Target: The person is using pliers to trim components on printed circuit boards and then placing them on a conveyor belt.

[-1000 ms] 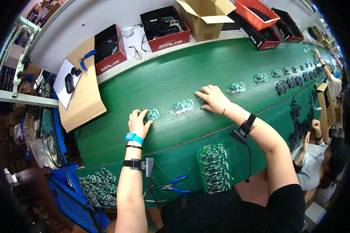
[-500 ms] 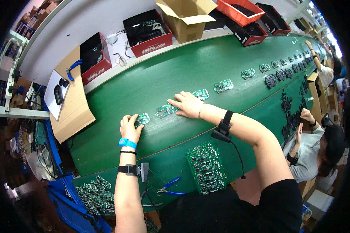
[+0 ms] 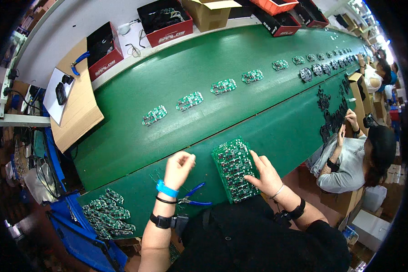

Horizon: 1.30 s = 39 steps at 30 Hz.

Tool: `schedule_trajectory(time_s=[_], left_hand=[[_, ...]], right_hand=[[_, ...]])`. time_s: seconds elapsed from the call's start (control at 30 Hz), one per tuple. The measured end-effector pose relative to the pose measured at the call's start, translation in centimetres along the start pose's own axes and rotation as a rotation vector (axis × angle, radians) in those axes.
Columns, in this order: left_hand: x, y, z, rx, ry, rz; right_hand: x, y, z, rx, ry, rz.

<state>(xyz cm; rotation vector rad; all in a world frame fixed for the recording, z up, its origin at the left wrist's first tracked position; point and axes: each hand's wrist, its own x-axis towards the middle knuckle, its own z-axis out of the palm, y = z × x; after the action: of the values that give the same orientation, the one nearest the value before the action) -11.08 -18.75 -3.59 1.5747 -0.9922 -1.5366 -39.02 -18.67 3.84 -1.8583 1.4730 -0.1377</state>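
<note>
My left hand (image 3: 179, 168) is raised over the near part of the green bench, its fingers curled together, with nothing visible in them. Just right of it lies a stack of green circuit board panels (image 3: 233, 170). My right hand (image 3: 267, 176) is at the stack's right edge, thumb and fingers spread, the thumb reaching over the top panel. Farther away, single circuit boards (image 3: 189, 101) lie in a slanting row. Blue-handled pliers (image 3: 194, 196) rest below my left hand, and a heap of circuit boards (image 3: 108, 215) sits at the near left corner.
Red boxes (image 3: 165, 34), a cardboard box (image 3: 208, 13) and an orange tray (image 3: 275, 5) line the far edge. Cardboard (image 3: 84, 113) lies at left with blue-handled cutters (image 3: 79, 62). Black molded parts (image 3: 306, 75) are on the right, where a co-worker (image 3: 349, 158) sits.
Both my hands have left the board row and come back nearer me, the right one to the panel stack. The boards they covered now lie uncovered and spaced apart. The view has shifted slightly.
</note>
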Motion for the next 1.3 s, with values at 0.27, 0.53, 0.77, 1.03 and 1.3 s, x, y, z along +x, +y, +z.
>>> schedule_trajectory(time_s=[0.27,0.53,0.77,1.03,1.3], left_hand=[[-5.3,-2.8,6.2,-0.174,-0.345,-0.140],[-5.8,-1.3,6.3,-0.214,-0.363,-0.095],[-5.8,-0.4,7.2,-0.269,-0.552,0.073],[-6.4,2.0,5.5,-0.369,-0.615,-0.053],[-7.7,1.6,1.5,-0.693,-0.509,-0.065]], right_hand=[[-2.6,-1.4,4.6,-0.253,0.285,0.015],[-3.6,-3.9,6.2,-0.274,0.274,0.156],[-4.1,-2.8,6.9,-0.179,0.420,0.055],[-3.7,-0.9,3.3,-0.291,0.715,0.008],[-5.4,-6.7,-0.7,0.304,0.589,-0.151]])
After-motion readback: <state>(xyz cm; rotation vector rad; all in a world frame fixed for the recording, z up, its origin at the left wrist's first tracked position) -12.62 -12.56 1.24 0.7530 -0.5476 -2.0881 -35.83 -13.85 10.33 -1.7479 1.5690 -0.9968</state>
